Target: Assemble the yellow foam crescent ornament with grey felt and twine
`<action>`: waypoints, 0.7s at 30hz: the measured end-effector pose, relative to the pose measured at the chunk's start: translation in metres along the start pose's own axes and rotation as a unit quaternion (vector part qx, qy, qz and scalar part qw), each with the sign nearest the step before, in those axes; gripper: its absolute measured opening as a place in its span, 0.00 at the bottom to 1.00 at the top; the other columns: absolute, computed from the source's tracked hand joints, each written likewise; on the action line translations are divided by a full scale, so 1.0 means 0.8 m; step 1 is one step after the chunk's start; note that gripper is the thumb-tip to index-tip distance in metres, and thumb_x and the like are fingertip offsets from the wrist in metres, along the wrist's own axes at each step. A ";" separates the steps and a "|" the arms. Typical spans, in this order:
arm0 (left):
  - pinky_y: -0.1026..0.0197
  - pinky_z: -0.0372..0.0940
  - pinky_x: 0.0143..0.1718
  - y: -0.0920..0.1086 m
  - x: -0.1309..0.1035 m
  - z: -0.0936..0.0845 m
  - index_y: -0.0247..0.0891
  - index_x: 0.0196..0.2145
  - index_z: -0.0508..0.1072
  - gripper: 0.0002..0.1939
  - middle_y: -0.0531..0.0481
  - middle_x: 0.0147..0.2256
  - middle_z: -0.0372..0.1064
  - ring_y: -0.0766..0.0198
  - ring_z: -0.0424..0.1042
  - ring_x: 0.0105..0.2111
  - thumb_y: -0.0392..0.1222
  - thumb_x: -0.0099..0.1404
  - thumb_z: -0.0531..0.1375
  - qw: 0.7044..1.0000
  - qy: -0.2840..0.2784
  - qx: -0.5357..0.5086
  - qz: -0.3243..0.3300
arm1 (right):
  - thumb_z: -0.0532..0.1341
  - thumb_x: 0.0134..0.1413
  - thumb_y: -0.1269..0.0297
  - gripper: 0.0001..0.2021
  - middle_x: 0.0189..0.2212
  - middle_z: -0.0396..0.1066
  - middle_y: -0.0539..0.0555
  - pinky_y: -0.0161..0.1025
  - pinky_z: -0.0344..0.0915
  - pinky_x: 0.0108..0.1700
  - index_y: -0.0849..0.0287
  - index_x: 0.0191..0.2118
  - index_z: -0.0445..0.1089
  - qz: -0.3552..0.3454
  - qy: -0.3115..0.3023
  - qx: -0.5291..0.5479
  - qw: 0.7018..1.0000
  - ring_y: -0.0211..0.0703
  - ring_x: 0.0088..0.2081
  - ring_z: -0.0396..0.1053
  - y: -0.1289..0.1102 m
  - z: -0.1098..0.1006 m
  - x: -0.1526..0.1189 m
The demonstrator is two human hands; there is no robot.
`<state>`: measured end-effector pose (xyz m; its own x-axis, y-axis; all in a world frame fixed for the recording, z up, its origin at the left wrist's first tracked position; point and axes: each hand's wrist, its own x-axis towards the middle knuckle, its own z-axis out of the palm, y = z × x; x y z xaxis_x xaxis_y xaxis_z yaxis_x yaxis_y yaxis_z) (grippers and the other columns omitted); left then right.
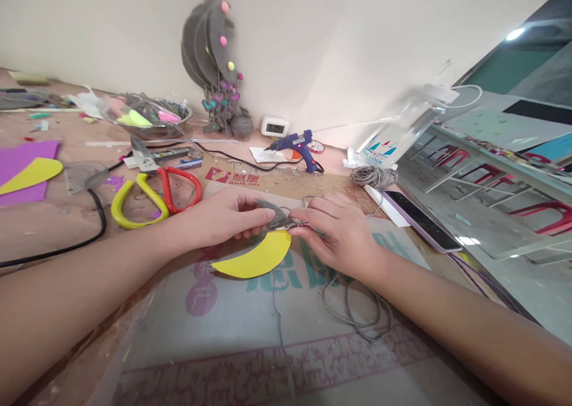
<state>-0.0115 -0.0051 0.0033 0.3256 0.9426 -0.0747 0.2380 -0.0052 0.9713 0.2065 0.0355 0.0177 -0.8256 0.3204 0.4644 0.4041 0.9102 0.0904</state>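
Note:
Between my two hands is a small grey crescent piece (pixel 277 216) with a rough, cord-like surface. My left hand (pixel 230 215) pinches its left part between thumb and fingers. At its right end, the thumb and forefinger of my right hand (pixel 342 233) are closed on the grey cord; the exact grip is partly hidden. Just below, a yellow crescent-shaped sheet (pixel 254 258) appears joined to the grey piece, though my fingers cover where they meet. Loose loops of grey cord (pixel 364 319) lie below my right hand on the printed cardboard (pixel 214 346).
Yellow-handled scissors (pixel 120 206) and red-handled scissors (pixel 196 194) lie left. Behind are a blue glue gun (pixel 301 146), a small digital clock (pixel 274 126) and a metal bowl (pixel 152 130). A cord coil (pixel 374 177) and phone (pixel 422 220) sit right, near the table edge.

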 end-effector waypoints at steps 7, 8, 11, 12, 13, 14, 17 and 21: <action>0.68 0.55 0.19 0.004 0.001 -0.005 0.36 0.23 0.65 0.15 0.55 0.19 0.61 0.72 0.59 0.18 0.50 0.59 0.55 1.000 -0.011 0.014 0.002 | 0.53 0.59 0.57 0.14 0.27 0.66 0.53 0.38 0.52 0.33 0.61 0.39 0.70 0.020 -0.015 0.012 1.000 0.41 0.30 0.59 -0.002 -0.002 0.003; 0.68 0.56 0.19 0.005 0.001 -0.005 0.36 0.23 0.66 0.15 0.55 0.19 0.61 0.72 0.59 0.18 0.50 0.59 0.55 1.000 -0.012 0.014 0.002 | 0.54 0.58 0.57 0.13 0.27 0.66 0.53 0.38 0.52 0.33 0.61 0.39 0.70 0.021 -0.014 0.013 1.000 0.41 0.30 0.59 -0.003 -0.002 0.003; 0.68 0.56 0.20 0.008 0.001 -0.006 0.36 0.23 0.66 0.14 0.56 0.19 0.61 0.72 0.60 0.19 0.49 0.59 0.55 1.000 -0.016 0.012 0.006 | 0.55 0.58 0.58 0.13 0.27 0.66 0.53 0.38 0.52 0.33 0.61 0.39 0.70 0.027 -0.013 0.019 0.999 0.40 0.30 0.59 -0.002 -0.002 0.002; 0.68 0.56 0.20 0.009 0.001 -0.006 0.36 0.23 0.66 0.14 0.56 0.19 0.61 0.72 0.60 0.19 0.48 0.60 0.55 1.000 -0.019 0.011 0.007 | 0.55 0.58 0.58 0.12 0.27 0.66 0.53 0.38 0.52 0.33 0.61 0.39 0.70 0.028 -0.012 0.022 0.999 0.40 0.30 0.59 -0.002 -0.002 0.002; 0.68 0.56 0.20 0.010 0.001 -0.006 0.36 0.23 0.65 0.14 0.56 0.19 0.61 0.72 0.59 0.19 0.48 0.60 0.55 1.000 -0.022 0.010 0.007 | 0.55 0.58 0.58 0.12 0.27 0.66 0.53 0.38 0.52 0.33 0.61 0.39 0.70 0.029 -0.011 0.024 0.999 0.40 0.30 0.59 -0.002 -0.002 0.002; 0.68 0.56 0.21 0.010 0.000 -0.006 0.37 0.23 0.65 0.13 0.56 0.19 0.60 0.72 0.59 0.19 0.47 0.60 0.55 1.000 -0.024 0.010 0.006 | 0.55 0.58 0.59 0.12 0.27 0.66 0.53 0.38 0.52 0.33 0.61 0.39 0.70 0.029 -0.011 0.027 0.999 0.40 0.30 0.59 -0.002 -0.002 0.002; 0.68 0.55 0.20 0.011 -0.001 -0.007 0.37 0.23 0.65 0.13 0.56 0.19 0.60 0.72 0.59 0.19 0.47 0.60 0.55 1.000 -0.026 0.007 0.004 | 0.55 0.58 0.59 0.12 0.27 0.66 0.53 0.37 0.52 0.33 0.61 0.39 0.70 0.033 -0.011 0.039 0.999 0.40 0.30 0.59 -0.001 -0.002 0.002; 0.68 0.55 0.20 0.012 -0.001 -0.007 0.36 0.22 0.65 0.14 0.56 0.19 0.60 0.72 0.58 0.19 0.47 0.60 0.55 1.000 -0.025 0.002 0.002 | 0.55 0.58 0.59 0.12 0.27 0.67 0.53 0.37 0.53 0.34 0.61 0.39 0.70 0.036 -0.008 0.056 0.998 0.40 0.30 0.59 -0.001 0.000 0.002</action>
<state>-0.0145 -0.0042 0.0135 0.3724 0.9244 -0.0821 0.2400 -0.0104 0.9707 0.2054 0.0355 0.0184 -0.8028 0.3891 0.4518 0.4162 0.9083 -0.0426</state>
